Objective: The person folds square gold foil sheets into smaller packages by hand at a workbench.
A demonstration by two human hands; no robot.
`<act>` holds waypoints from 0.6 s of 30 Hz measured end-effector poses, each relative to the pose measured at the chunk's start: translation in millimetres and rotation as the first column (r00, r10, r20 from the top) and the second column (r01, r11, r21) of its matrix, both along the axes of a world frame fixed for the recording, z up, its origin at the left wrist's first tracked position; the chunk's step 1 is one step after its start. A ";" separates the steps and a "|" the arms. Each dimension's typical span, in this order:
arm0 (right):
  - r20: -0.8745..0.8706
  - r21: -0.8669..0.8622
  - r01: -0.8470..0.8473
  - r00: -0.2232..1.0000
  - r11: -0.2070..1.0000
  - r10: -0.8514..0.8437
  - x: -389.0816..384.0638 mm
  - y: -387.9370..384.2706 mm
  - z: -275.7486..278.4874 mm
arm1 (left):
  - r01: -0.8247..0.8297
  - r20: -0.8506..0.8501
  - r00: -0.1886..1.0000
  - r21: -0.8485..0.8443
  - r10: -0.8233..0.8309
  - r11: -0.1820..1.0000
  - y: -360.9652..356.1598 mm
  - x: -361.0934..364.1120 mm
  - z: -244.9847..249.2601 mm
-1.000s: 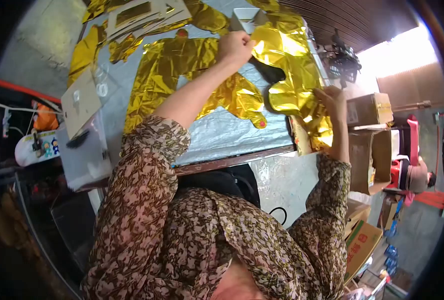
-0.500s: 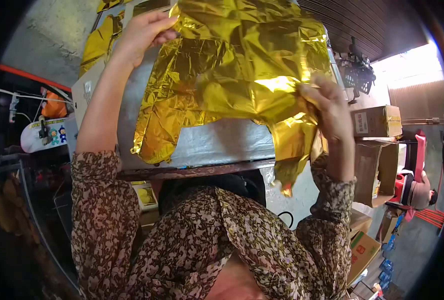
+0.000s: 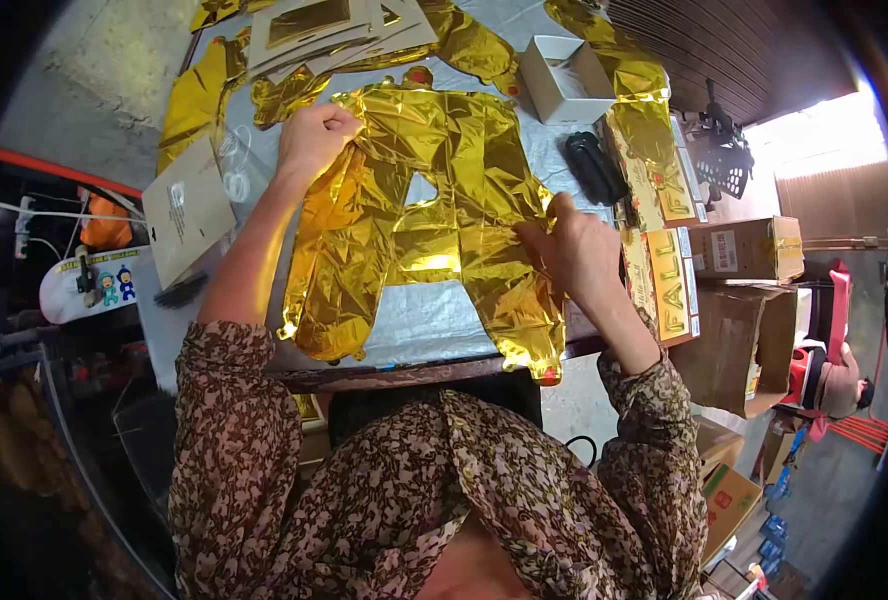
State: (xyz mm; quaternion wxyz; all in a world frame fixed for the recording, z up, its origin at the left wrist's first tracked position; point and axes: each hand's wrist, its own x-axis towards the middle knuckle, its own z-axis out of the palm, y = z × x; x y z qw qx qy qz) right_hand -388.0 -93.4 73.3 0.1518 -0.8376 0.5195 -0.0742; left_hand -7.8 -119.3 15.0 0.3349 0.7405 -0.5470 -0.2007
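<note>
Standing beside the table point(image 3: 414, 318), notes taken left to right.

- Far left, off the table: a white board with small cartoon figures point(image 3: 84, 285). Its lettering is too small to read.
- Table's left edge: a brown card sleeve point(image 3: 189, 205) with a printed label, text illegible. Beyond it lie loose gold foil pieces point(image 3: 192, 95), and at the far end a stack of card sleeves point(image 3: 314, 28) with gold showing in their windows.
- Left hand point(image 3: 316, 135): curled almost to a fist, fingers pinching the far left corner of the gold foil balloon point(image 3: 434, 235).
- The balloon lies deflated on the grey tabletop in front of the person, shaped like a letter A. The triangular gap is open at its middle and both legs point toward the near edge, the right one just overhanging it.
- Right hand point(image 3: 569, 250): fingers close together, laid on the right leg of the balloon, thumb and fingertips gripping the foil edge.
- Judgement on progress: the balloon is spread out and mostly flat. It is still creased, not folded, and not inside any sleeve, so folding and packing appear to remain.
- Further right: an open white box point(image 3: 564, 75), a black object point(image 3: 592, 165) and printed packets point(image 3: 669, 285) reading "FALL" in gold capitals.
- Past the table: brown cartons point(image 3: 749, 248) with a label I cannot read, and another person in red point(image 3: 829, 360), well apart.
</note>
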 end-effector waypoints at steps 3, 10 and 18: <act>-0.082 -0.255 -0.111 0.992 0.961 0.093 23.5 -6.0 20.8 | 0.027 0.020 0.999 -0.067 -0.026 0.997 2.0 1.6 -6.7; -0.215 -0.359 -0.398 0.916 0.844 0.340 58.6 -49.0 -32.2 | -0.004 0.069 0.998 -0.034 0.006 0.999 2.2 -3.5 -4.2; -0.175 -0.355 -0.386 0.922 0.851 0.345 70.4 -66.3 -45.2 | 0.009 0.112 0.994 0.020 -0.011 1.000 -10.0 -2.2 1.5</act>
